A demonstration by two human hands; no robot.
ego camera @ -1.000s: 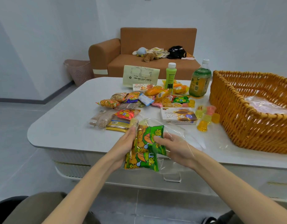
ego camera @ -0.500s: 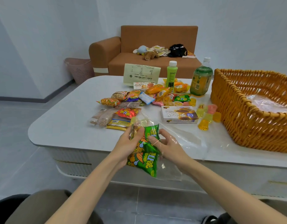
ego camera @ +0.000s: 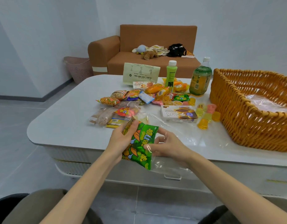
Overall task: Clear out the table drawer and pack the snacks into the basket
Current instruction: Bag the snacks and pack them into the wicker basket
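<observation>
Both hands are working on one bundle just over the near edge of the white table (ego camera: 71, 123). The left hand (ego camera: 121, 141) is curling its fingers round the upper end of the green snack packets (ego camera: 141, 143), holding them upright. The right hand (ego camera: 168, 147) is pinching the clear plastic bag (ego camera: 163, 125) that is clinging around them, thumb and fingertips closed on the film beside the packets' right edge. That split grip looks meant to work the packets and the film apart, though I cannot tell whether they are going in or coming out.

Most of the loose snacks (ego camera: 133, 96) are lying in a heap mid-table, with the biscuit box (ego camera: 178, 113) and jelly cups (ego camera: 204, 117) sitting just beside the wicker basket (ego camera: 252, 126), probably staged there for a short reach. The basket is standing at the right, holding only crumpled clear plastic as far as I can see, so packing is looking barely begun. The drawer (ego camera: 172, 176) under the tabletop appears closed.
</observation>
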